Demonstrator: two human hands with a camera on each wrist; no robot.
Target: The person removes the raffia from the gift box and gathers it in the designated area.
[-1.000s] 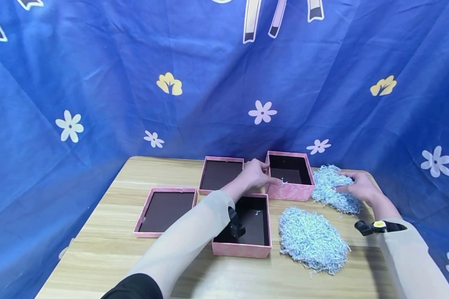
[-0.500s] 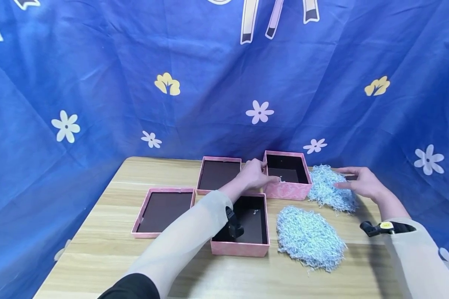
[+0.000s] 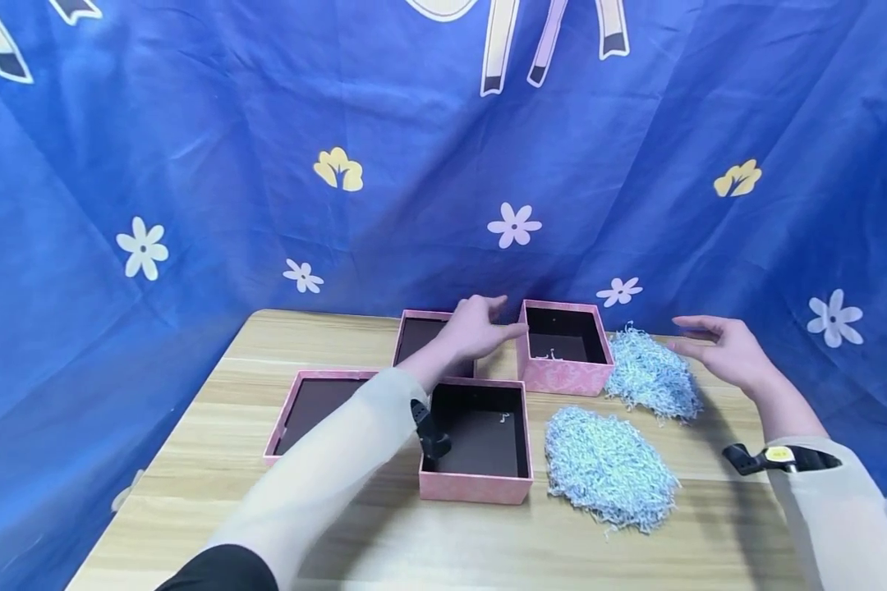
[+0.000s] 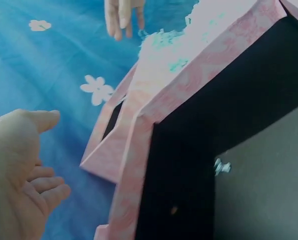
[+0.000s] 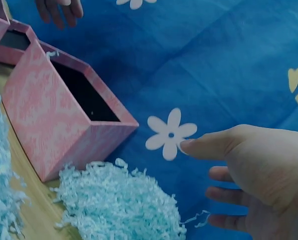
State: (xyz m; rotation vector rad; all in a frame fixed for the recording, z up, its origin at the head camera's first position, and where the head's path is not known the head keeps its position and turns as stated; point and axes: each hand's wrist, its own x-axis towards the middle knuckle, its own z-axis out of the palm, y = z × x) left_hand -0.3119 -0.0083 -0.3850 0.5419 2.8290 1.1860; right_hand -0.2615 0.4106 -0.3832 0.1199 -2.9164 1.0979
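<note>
My left hand (image 3: 475, 328) hovers just left of the far pink box (image 3: 566, 377), fingers spread and holding nothing. That box is open-topped, dark inside, with a few paper shreds in it. To its right lies a pile of light blue shredded paper (image 3: 650, 373). My right hand (image 3: 732, 349) is above the right side of this pile, fingers loosely bent with nothing gripped; a thin strand hangs by its fingertips in the right wrist view. A second, bigger pile of blue shredded paper (image 3: 609, 468) lies nearer, right of the near pink box (image 3: 476, 488).
Two shallow pink lids with dark insides, a far lid (image 3: 417, 332) and a near lid (image 3: 288, 419), lie at left, partly hidden by my left arm. All rest on a wooden table (image 3: 222, 394). A blue patterned curtain (image 3: 414, 205) hangs right behind it.
My left hand has let go of the far box's rim and moved left, clear of it. My right hand has drawn up and right, away from the far shredded paper.
</note>
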